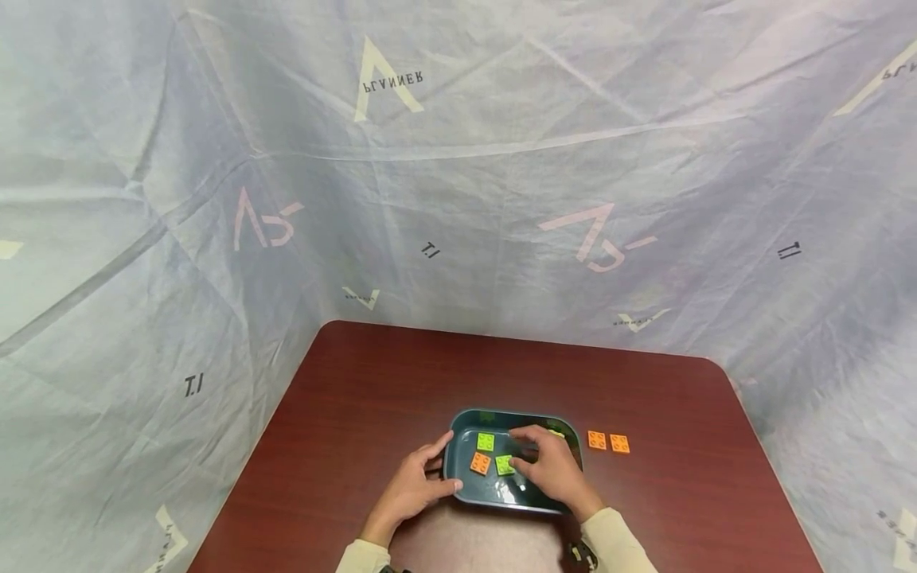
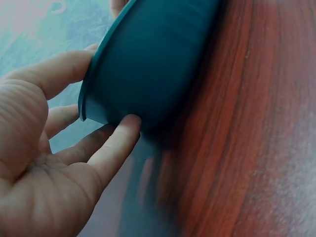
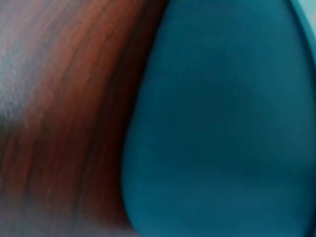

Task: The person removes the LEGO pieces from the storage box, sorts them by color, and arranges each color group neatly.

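A dark teal tray (image 1: 526,500) sits on the table. My left hand (image 1: 410,484) holds its left end, thumb at the near corner and fingers along the far side; in the left wrist view fingertips press the tray's outer wall (image 2: 148,64). Over the tray's right half reaches my right hand (image 1: 553,469), fingers spread and thumb tip right at a green block (image 1: 505,465). Another green block (image 1: 485,441) and an orange block (image 1: 480,463) lie to its left. Behind the right hand, a yellow-green piece (image 1: 556,434) is partly hidden. Only the tray's outside wall (image 3: 222,118) fills the right wrist view.
Two orange blocks, one (image 1: 597,440) beside the other (image 1: 619,443), lie on the table right of the tray. The red-brown wooden table (image 1: 344,398) has rounded far corners. Grey printed sheeting (image 1: 458,199) hangs around its back and sides.
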`<state>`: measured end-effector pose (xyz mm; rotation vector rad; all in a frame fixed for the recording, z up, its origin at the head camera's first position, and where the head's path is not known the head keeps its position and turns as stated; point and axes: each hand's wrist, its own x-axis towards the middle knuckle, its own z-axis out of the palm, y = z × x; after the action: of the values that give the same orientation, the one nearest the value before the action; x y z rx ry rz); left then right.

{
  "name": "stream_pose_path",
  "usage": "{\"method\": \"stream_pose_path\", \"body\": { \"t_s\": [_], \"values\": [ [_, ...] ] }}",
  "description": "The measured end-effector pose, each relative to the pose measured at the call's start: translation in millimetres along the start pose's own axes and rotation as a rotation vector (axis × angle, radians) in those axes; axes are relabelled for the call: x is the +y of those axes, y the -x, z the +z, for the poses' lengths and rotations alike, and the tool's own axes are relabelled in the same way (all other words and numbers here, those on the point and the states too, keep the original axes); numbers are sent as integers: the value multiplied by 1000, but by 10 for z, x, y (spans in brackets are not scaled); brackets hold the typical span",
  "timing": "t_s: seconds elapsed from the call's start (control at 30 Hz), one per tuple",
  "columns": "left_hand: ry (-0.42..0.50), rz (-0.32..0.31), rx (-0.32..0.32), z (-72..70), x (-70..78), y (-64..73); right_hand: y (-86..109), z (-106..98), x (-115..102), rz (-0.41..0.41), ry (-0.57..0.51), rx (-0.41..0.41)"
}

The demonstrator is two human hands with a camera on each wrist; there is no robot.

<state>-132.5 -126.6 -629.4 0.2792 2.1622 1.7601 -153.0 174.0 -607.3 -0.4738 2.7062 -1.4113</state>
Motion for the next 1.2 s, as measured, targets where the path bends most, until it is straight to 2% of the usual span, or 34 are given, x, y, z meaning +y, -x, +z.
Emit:
{"method": "stream_pose_path", "body": {
  "t_s": [0.1, 0.23, 0.5, 0.57, 0.73, 0.83, 1.1, 1.2],
  "values": [
    [26, 0, -8, 1, 5, -1, -15, 35, 3, -2, -6, -20],
    [40, -4, -16, -1, 8, 1, -28, 90, 20, -16, 42, -22],
    [-23, -3, 2, -9, -2, 43, -39, 216, 109, -75, 155, -69],
    [-2, -4, -3, -9, -3, 46, -45, 228, 118, -77, 174, -82],
    [137, -15, -40, -7, -10, 38, -82, 225, 87, -84, 209, -104],
    [178, -12, -48, 2, -23, 28, -97, 219, 52, -88, 253, -114],
    [160, 43, -17, 13, -52, -4, -106, 233, 46, -145, 362, -116],
    [126, 70, -1, 10, -45, -12, -108, 234, 67, -167, 383, -121]
  ]
}}
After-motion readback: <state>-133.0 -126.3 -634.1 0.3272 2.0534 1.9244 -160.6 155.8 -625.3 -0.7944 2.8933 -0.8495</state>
